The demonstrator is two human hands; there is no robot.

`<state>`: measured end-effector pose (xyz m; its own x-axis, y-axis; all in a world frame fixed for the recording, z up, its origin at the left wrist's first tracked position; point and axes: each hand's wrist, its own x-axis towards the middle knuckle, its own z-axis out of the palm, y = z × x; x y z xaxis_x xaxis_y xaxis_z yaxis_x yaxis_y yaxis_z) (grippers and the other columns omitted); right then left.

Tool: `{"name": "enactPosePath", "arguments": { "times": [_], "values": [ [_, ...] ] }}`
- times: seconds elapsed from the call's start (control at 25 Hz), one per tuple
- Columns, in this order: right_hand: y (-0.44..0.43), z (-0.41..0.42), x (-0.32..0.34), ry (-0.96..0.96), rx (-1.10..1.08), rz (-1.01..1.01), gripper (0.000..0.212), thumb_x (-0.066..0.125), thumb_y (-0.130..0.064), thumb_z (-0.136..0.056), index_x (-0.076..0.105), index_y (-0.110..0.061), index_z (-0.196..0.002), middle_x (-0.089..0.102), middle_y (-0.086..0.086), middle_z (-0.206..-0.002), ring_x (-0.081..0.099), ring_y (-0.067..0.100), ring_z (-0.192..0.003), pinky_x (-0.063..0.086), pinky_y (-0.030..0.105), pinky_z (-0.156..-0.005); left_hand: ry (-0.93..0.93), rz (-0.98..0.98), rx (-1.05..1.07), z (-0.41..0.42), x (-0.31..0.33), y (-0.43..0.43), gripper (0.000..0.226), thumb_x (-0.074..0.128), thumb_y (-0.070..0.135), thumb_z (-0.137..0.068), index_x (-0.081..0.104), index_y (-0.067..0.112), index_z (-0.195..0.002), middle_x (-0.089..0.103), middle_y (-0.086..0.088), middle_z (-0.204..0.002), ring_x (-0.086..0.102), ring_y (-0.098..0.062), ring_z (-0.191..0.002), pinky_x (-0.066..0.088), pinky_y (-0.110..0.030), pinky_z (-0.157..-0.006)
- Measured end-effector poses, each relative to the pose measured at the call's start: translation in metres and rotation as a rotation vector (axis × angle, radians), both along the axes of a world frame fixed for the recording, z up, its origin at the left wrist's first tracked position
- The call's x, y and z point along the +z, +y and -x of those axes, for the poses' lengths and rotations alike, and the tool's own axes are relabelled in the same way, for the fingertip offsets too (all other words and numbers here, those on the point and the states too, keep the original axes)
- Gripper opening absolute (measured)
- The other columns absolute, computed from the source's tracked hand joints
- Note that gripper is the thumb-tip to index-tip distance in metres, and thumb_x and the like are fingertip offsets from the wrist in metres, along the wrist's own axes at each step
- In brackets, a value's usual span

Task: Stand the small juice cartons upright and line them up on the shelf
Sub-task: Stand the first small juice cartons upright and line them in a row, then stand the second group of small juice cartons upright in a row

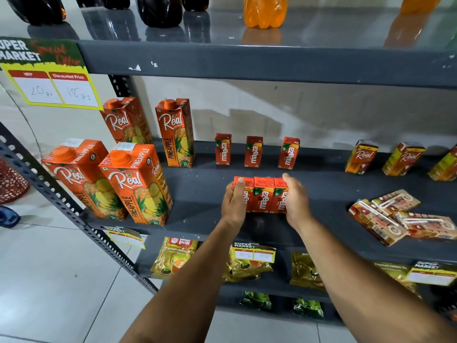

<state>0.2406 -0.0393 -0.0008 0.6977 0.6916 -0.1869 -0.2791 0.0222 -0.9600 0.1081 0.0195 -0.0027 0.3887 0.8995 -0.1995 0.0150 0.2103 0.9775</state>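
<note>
Maaza cartons [262,195], three upright, pressed side by side between left hand [234,201] and right hand [294,200] at mid dark grey shelf [197,194].
Three more Maaza cartons [254,151] spaced along the back; tall Real pineapple cartons [138,184] left; small Real cartons [405,216] toppled flat right, others [361,156] upright behind; tea packets [174,256] below; orange bottle [265,11] above; pale floor tiles [49,280].

Two bare forearms come up from the bottom edge of the view, long and slim, with no sleeves showing on either. The left hand [233,203] and right hand [295,201] wear no gloves, rings, watch or bracelets. Fingers are short-nailed as far as can be told.
</note>
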Motion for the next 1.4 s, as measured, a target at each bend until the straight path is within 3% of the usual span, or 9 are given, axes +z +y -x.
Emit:
{"name": "enactPosePath", "arguments": {
  "times": [0.2, 0.36, 0.44, 0.56, 0.68, 0.8, 1.04, 1.28, 1.4],
  "values": [
    [-0.004, 0.001, -0.001, -0.046, 0.006, -0.031, 0.026, 0.054, -0.043, -0.090, 0.057, -0.018, -0.083, 0.071, -0.002, -0.067, 0.074, 0.019, -0.070, 0.054, 0.030, -0.057, 0.001, -0.011, 0.007, 0.003, -0.004, -0.003, 0.038, 0.041, 0.057, -0.094, 0.049, 0.026, -0.115, 0.064, -0.001, -0.105, 0.065, -0.013, -0.092, 0.051, -0.027, -0.070],
    [-0.008, -0.001, 0.002, -0.054, 0.058, -0.025, 0.040, 0.044, -0.054, -0.095, 0.062, -0.019, -0.102, 0.074, 0.004, -0.091, 0.073, 0.022, -0.085, 0.057, 0.035, -0.070, 0.019, -0.031, -0.092, 0.014, 0.000, -0.001, 0.078, 0.034, 0.081, -0.078, 0.048, 0.023, -0.127, 0.063, -0.008, -0.121, 0.064, -0.016, -0.105, 0.053, -0.036, -0.087],
    [-0.015, -0.006, 0.006, -0.116, -0.009, -0.027, 0.045, 0.039, -0.057, -0.096, 0.060, -0.020, -0.111, 0.069, 0.006, -0.107, 0.069, 0.021, -0.097, 0.054, 0.034, -0.078, 0.098, -0.143, -0.092, 0.029, -0.005, 0.003, 0.098, 0.023, 0.090, -0.070, 0.036, 0.025, -0.142, 0.047, -0.006, -0.145, 0.045, -0.015, -0.130, 0.035, -0.040, -0.109],
    [-0.042, -0.029, 0.018, -0.427, -0.124, 0.052, 0.017, 0.058, -0.038, -0.093, 0.061, -0.024, -0.101, 0.067, 0.003, -0.107, 0.063, 0.010, -0.095, 0.049, 0.029, -0.083, 0.449, -0.474, 0.028, 0.063, -0.029, 0.019, 0.080, 0.017, 0.071, -0.088, 0.019, 0.021, -0.151, 0.020, -0.005, -0.160, 0.014, -0.015, -0.145, 0.012, -0.036, -0.118],
    [-0.090, -0.072, 0.029, -0.774, -0.134, 0.286, 0.022, 0.070, -0.027, -0.087, 0.065, -0.021, -0.108, 0.067, -0.003, -0.105, 0.062, 0.009, -0.093, 0.047, 0.021, -0.079, 0.613, -0.722, 0.204, 0.087, -0.042, 0.013, 0.072, 0.019, 0.055, -0.096, 0.019, 0.006, -0.149, 0.017, -0.018, -0.159, 0.007, -0.027, -0.147, 0.004, -0.038, -0.119],
    [-0.151, -0.119, 0.042, -0.950, -0.222, 0.507, 0.025, 0.072, -0.023, -0.084, 0.069, -0.017, -0.108, 0.071, 0.003, -0.106, 0.067, 0.025, -0.095, 0.053, 0.038, -0.082, 0.616, -1.132, -0.030, 0.076, -0.043, -0.041, 0.066, 0.024, 0.048, -0.098, 0.019, 0.006, -0.148, 0.017, -0.021, -0.157, 0.003, -0.030, -0.148, 0.000, -0.039, -0.119],
    [-0.213, -0.150, 0.053, -1.241, 0.264, 1.343, 0.065, 0.054, -0.084, -0.063, 0.067, -0.039, -0.109, 0.067, -0.005, -0.123, 0.057, 0.025, -0.117, 0.043, 0.036, -0.088, 0.719, -1.492, -0.557, -0.049, -0.041, -0.132, 0.062, 0.032, 0.047, -0.097, 0.032, 0.008, -0.145, 0.025, -0.012, -0.157, 0.013, -0.026, -0.146, 0.012, -0.041, -0.119],
    [-0.186, -0.179, 0.065, -1.557, 0.355, 0.864, 0.052, 0.076, -0.036, -0.065, 0.060, -0.034, -0.114, 0.058, -0.002, -0.123, 0.055, 0.027, -0.109, 0.048, 0.037, -0.081, 1.059, -1.196, -0.500, -0.123, -0.048, -0.144, 0.075, 0.008, 0.055, -0.092, 0.018, 0.008, -0.149, 0.014, -0.012, -0.160, 0.008, -0.024, -0.148, 0.004, -0.038, -0.118],
    [-0.150, -0.186, 0.086, -1.794, 0.673, 0.506, 0.041, 0.060, -0.020, -0.089, 0.055, -0.030, -0.128, 0.053, -0.003, -0.138, 0.049, 0.025, -0.119, 0.047, 0.040, -0.088, 1.103, -1.173, -0.484, -0.121, -0.046, -0.148, 0.083, 0.004, 0.059, -0.088, 0.019, 0.005, -0.149, 0.015, -0.013, -0.160, 0.010, -0.023, -0.148, 0.005, -0.036, -0.118]
  ]
}}
